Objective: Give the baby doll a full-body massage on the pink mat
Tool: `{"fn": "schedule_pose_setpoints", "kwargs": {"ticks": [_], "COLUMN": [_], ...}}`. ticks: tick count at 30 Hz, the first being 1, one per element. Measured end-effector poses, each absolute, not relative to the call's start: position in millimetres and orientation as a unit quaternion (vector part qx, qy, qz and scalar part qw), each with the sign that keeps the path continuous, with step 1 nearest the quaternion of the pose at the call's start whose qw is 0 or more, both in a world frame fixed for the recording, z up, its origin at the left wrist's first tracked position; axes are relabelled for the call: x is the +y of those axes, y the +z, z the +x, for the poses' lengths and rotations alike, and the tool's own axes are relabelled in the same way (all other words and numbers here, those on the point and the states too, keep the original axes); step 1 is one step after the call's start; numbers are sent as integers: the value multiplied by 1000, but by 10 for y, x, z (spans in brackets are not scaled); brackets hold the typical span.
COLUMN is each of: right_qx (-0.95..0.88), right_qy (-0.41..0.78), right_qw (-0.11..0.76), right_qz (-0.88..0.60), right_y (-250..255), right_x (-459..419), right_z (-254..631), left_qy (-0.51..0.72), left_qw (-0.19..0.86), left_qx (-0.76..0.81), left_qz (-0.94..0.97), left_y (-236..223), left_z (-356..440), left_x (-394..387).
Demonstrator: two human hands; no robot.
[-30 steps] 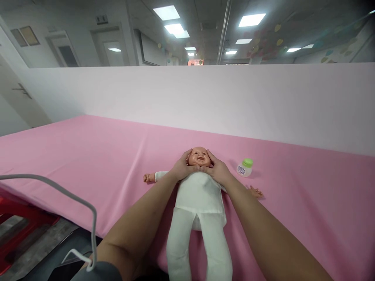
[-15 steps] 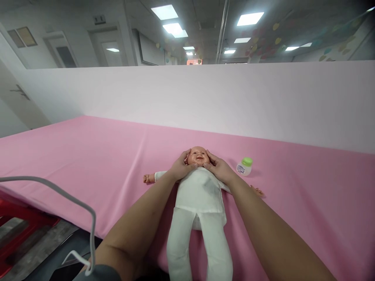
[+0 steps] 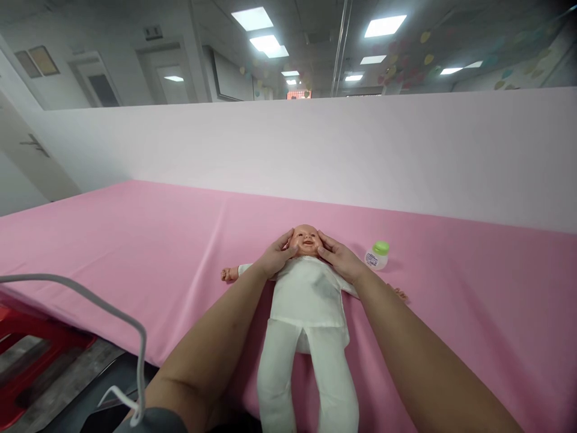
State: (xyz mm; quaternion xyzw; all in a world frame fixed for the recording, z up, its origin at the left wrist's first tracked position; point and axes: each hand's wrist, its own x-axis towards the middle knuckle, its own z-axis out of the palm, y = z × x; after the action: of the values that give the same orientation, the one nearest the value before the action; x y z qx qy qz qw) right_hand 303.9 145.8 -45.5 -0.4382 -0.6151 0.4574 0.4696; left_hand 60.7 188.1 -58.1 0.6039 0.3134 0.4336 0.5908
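Centrally, a doll [image 3: 309,294] lies face-up, head [image 3: 306,232] farthest, legs [image 3: 276,373] nearest; the left hand [image 3: 277,255] and right hand [image 3: 341,257], unclenched, curve against that head's opposite sides, equally close.

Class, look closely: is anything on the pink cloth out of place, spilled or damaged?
Nothing stands out. The doll lies face up, its head between the left hand and right hand. The jar nearby has its green lid on, with no spill visible. The pink cloth shows only some creases.
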Motion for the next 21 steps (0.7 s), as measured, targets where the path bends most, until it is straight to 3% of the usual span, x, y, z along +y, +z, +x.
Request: {"fn": "schedule_pose_setpoints", "kwargs": {"ticks": [14, 21], "right_qx": [-622, -626], "right_qy": [327, 356], "right_qw": [497, 483], "right_qz": [-508, -498], "right_y": [-574, -522], "right_x": [1498, 1485], "right_z": [2841, 2885], "left_qy": [430, 406], "left_qw": [488, 426], "left_qx": [382, 400], "left_qz": [657, 703], "left_y": [-529, -528], "left_z": [677, 679], "left_x": [1793, 1752]}}
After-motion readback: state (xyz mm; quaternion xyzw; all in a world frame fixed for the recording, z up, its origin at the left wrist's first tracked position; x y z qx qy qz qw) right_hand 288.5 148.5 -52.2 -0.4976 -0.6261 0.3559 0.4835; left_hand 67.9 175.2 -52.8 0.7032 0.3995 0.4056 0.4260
